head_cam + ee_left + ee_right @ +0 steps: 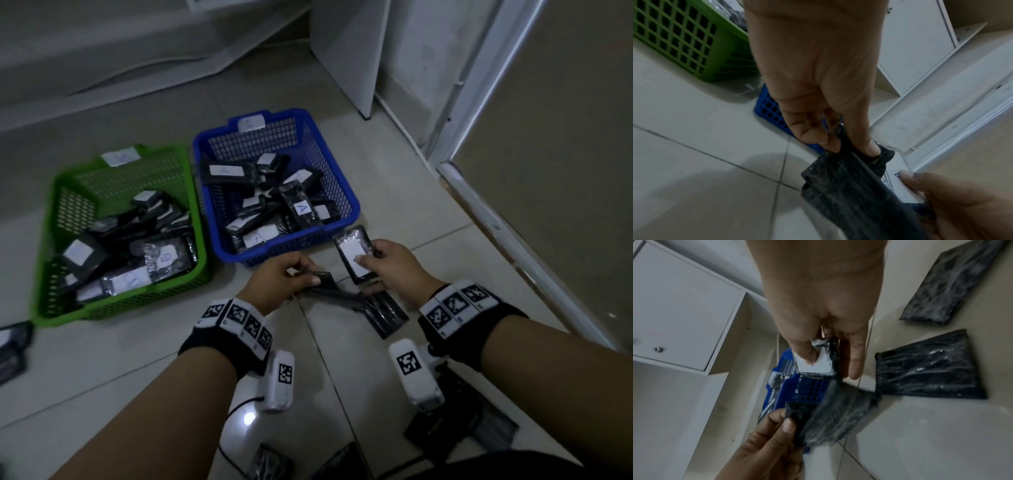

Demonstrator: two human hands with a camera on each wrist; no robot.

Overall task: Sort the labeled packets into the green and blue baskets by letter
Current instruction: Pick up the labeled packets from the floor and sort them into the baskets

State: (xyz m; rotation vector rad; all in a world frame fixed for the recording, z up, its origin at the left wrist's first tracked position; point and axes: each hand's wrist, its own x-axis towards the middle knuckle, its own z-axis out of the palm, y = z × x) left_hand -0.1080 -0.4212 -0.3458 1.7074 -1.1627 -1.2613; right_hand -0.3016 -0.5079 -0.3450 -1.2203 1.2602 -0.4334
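My right hand grips a black packet with a white label just in front of the blue basket; my thumb covers most of its letter. My left hand pinches the end of another black packet, label side hidden, held low over the tiles. The blue basket holds several packets marked A. The green basket to its left holds several packets, one marked B.
Loose black packets lie on the floor tiles below my right hand, near my right forearm and at the left edge. A white cabinet and a door frame stand behind and to the right.
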